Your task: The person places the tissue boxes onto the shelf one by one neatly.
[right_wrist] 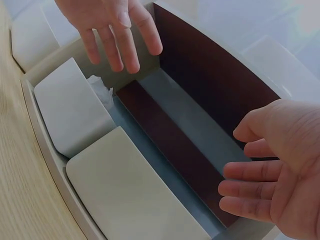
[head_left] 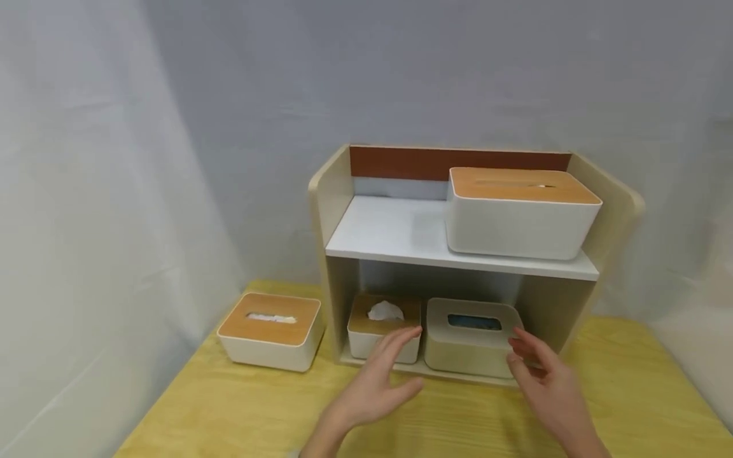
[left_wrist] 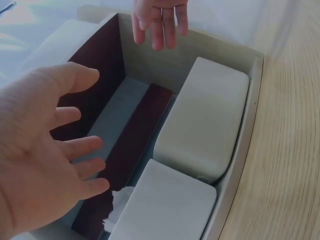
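Observation:
My left hand [head_left: 375, 385] hovers before the lower level of a two-tier shelf [head_left: 412, 219], fingers loosely extended and holding nothing. Behind its fingertips stands a small white tissue box [head_left: 380, 340] with a wood-look lid and a tuft of tissue poking out. A beige-grey tissue box [head_left: 475, 353] sits beside it to the right, its oval slot showing dark blue inside. Near that box's right front corner is my right hand [head_left: 552, 391], also empty, fingers relaxed and slightly bent. Both wrist views show the palms facing each other, with gaps between the fingers and the boxes.
A large white tissue box [head_left: 521, 229] with a wooden lid occupies the right side of the upper shelf. Left of the shelf, another wood-lidded tissue box [head_left: 269, 350] rests on the yellow wood-grain table [head_left: 240, 413]. Pale cloth [head_left: 258, 95] hangs behind and at the sides.

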Available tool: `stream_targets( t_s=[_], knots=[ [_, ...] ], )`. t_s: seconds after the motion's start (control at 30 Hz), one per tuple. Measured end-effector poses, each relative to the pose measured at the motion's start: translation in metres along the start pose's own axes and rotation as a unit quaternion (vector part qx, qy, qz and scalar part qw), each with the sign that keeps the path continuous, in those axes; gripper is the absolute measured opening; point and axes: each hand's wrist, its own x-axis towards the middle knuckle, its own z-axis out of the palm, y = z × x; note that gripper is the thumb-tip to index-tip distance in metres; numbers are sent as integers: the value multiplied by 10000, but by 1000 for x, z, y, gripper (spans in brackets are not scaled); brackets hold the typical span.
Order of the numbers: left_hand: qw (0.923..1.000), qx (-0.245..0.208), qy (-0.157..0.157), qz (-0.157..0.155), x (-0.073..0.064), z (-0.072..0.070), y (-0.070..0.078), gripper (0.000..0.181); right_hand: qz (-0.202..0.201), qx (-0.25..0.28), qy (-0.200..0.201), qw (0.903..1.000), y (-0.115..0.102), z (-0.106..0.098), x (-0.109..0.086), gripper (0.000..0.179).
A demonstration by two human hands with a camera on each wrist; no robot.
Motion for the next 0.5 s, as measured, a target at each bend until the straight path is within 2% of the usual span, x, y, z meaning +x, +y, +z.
stream_targets(
  t_s=[0.3,0.5],
  knots=[
    [9998,-146,-23,-129,1,1,-1,70,75,-160,-113,9998,0,-3,-4,33],
    [9998,-136,109,-113,0,-4,-1,69,51,-212,-259,9994,-1,-1,-2,30]
  ],
)
